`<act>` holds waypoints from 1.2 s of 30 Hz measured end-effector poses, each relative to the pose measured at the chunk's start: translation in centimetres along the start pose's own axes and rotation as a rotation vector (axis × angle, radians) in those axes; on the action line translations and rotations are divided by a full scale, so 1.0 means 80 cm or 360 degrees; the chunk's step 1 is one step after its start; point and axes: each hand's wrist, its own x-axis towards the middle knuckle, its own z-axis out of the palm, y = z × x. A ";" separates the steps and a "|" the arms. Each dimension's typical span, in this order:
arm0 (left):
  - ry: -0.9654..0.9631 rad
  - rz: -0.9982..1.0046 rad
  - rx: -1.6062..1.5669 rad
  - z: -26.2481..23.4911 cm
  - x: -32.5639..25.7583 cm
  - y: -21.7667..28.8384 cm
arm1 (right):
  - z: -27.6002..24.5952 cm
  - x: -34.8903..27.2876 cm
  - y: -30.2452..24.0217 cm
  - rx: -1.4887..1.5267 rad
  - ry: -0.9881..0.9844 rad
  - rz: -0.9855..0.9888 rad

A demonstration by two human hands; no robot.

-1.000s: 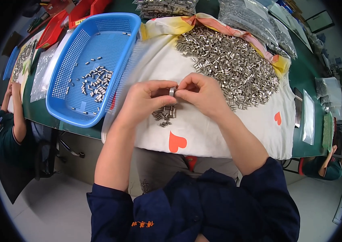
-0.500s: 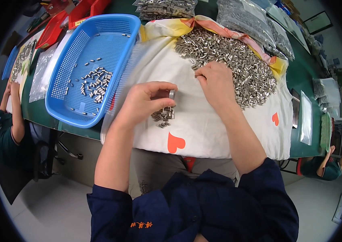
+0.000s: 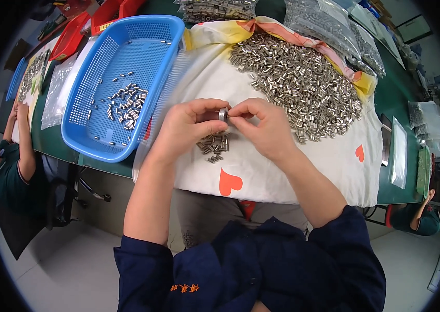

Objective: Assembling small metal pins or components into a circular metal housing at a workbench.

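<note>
Two hands, left hand and right hand, pinch one small metal piece together above a white cloth at the green desk's near edge.

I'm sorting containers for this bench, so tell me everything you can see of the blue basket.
The blue basket is a rectangular plastic tray with perforated floor and walls and a raised rim. It lies on the green table, left of the white cloth, which its near corner meets. Small metal sleeves lie loose inside. No hand touches it.

Both hands pinch a small metal ring above white cloth.
</note>
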 end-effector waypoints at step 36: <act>-0.0076 -0.0113 0.0243 0.002 -0.003 0.005 | -0.042 0.015 0.023 -0.1521 0.0085 -0.0213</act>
